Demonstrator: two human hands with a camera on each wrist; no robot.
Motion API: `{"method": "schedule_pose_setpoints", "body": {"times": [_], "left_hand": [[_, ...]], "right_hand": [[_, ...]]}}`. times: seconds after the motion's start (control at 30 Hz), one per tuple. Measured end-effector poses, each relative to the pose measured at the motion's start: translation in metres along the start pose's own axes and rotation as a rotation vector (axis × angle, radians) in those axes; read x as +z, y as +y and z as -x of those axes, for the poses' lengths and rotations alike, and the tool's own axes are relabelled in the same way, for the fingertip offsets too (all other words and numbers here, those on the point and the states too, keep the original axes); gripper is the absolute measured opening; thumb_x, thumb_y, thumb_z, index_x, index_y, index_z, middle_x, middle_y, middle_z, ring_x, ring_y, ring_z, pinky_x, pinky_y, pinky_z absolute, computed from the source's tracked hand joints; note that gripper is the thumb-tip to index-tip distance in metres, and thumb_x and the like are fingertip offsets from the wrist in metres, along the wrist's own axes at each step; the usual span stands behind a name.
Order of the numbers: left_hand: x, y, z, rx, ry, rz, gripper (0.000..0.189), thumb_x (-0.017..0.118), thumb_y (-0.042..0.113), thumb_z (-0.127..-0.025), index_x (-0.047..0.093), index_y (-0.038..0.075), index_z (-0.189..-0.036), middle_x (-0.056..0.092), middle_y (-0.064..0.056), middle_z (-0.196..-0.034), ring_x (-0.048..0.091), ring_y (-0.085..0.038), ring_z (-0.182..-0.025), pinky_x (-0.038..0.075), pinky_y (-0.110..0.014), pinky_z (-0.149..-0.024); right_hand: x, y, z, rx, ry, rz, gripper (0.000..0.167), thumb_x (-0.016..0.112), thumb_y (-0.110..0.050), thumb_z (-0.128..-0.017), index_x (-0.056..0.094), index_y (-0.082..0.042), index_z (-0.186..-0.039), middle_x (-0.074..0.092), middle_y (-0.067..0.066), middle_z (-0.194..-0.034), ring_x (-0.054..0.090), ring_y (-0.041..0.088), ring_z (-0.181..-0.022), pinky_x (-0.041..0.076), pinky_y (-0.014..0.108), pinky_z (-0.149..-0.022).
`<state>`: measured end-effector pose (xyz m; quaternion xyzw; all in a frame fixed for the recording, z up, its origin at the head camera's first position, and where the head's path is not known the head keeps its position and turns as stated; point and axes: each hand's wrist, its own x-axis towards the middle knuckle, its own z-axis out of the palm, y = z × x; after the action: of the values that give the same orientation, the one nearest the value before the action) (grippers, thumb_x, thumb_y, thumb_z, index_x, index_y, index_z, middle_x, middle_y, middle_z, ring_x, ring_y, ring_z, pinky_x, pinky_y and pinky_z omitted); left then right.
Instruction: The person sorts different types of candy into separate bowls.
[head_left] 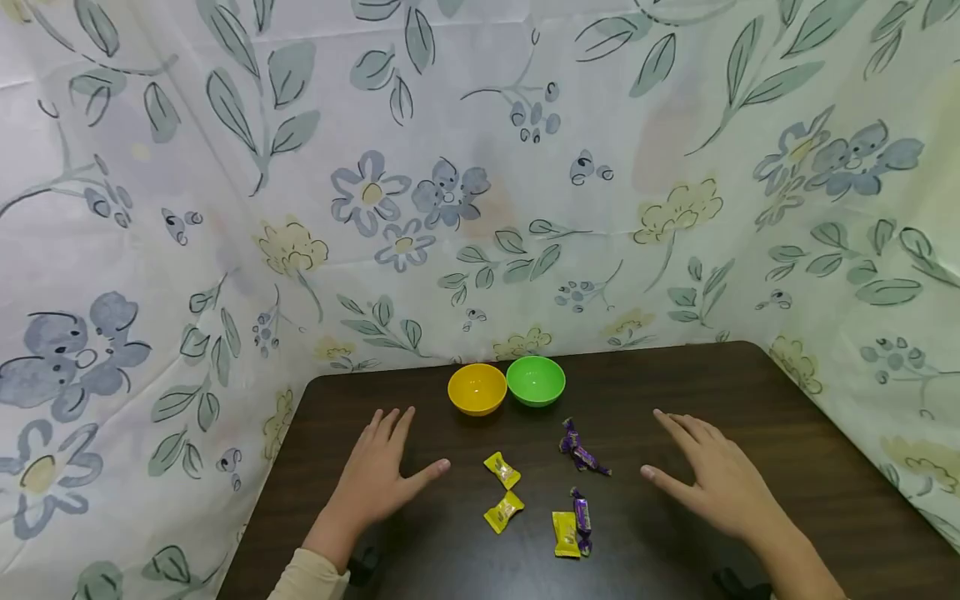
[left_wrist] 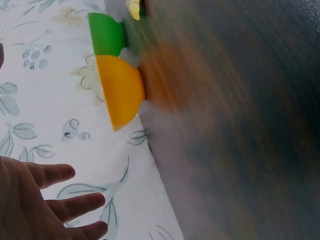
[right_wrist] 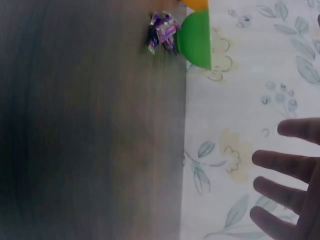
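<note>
My left hand (head_left: 377, 479) is held over the left of the table, fingers straight and thumb spread, holding nothing. The right hand (head_left: 723, 483) hovers on the other side, likewise with straight fingers and nothing in it. Between them lie yellow-wrapped candies: an upper candy (head_left: 502, 471), a lower candy (head_left: 504, 512) and a front candy (head_left: 566, 534). A purple-wrapped candy (head_left: 582, 522) touches the front yellow one. Farther back is a purple wrapped cluster (head_left: 581, 450), possibly two candies overlapping. A yellow bowl (head_left: 477, 390) and a green bowl (head_left: 536, 382) stand side by side behind the candies.
The dark wooden table (head_left: 637, 383) ends at a floral cloth (head_left: 450, 275) hanging behind it and along both sides. The bowls are close to the table's back edge.
</note>
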<state>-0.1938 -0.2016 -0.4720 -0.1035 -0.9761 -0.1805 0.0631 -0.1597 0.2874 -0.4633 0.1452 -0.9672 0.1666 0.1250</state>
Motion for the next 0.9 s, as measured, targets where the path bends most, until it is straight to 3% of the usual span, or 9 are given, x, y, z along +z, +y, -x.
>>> {"method": "schedule_pose_setpoints", "body": {"times": [0.2, 0.43, 0.67, 0.9], "left_hand": [[0.008, 0.001, -0.009, 0.006, -0.032, 0.008, 0.112, 0.054, 0.088, -0.088, 0.031, 0.013, -0.168, 0.035, -0.019, -0.171, 0.024, -0.048, -0.161, 0.023, -0.069, -0.128], [0.014, 0.006, -0.023, 0.032, -0.048, 0.025, 0.114, 0.050, 0.090, -0.088, 0.033, 0.010, -0.167, 0.036, -0.019, -0.171, 0.028, -0.047, -0.160, 0.025, -0.066, -0.128], [0.019, 0.008, -0.036, 0.050, -0.078, 0.017, 0.112, 0.047, 0.091, -0.089, 0.035, 0.011, -0.167, 0.039, -0.019, -0.169, 0.033, -0.043, -0.159, 0.029, -0.064, -0.128], [0.024, 0.009, -0.054, 0.069, -0.079, 0.008, 0.108, 0.053, 0.085, -0.091, 0.036, 0.010, -0.166, 0.040, -0.018, -0.169, 0.039, -0.041, -0.156, 0.034, -0.062, -0.126]], "right_hand": [[0.005, -0.007, 0.002, 0.017, -0.012, -0.013, 0.083, 0.070, -0.062, -0.095, 0.046, -0.019, -0.162, 0.062, 0.019, -0.146, 0.059, 0.047, -0.130, 0.050, 0.072, -0.097], [0.021, -0.015, 0.010, -0.004, 0.000, -0.031, 0.064, 0.079, -0.056, -0.091, 0.067, -0.020, -0.143, 0.071, 0.007, -0.130, 0.069, 0.036, -0.117, 0.059, 0.061, -0.088], [0.035, -0.024, 0.011, -0.029, -0.021, -0.052, 0.043, 0.080, -0.052, -0.092, 0.077, -0.022, -0.123, 0.071, -0.011, -0.116, 0.071, 0.020, -0.106, 0.062, 0.047, -0.082], [0.042, -0.033, 0.010, -0.010, -0.064, -0.083, 0.028, 0.079, -0.051, -0.093, 0.078, -0.028, -0.110, 0.069, -0.016, -0.109, 0.069, 0.011, -0.101, 0.061, 0.037, -0.079]]}}
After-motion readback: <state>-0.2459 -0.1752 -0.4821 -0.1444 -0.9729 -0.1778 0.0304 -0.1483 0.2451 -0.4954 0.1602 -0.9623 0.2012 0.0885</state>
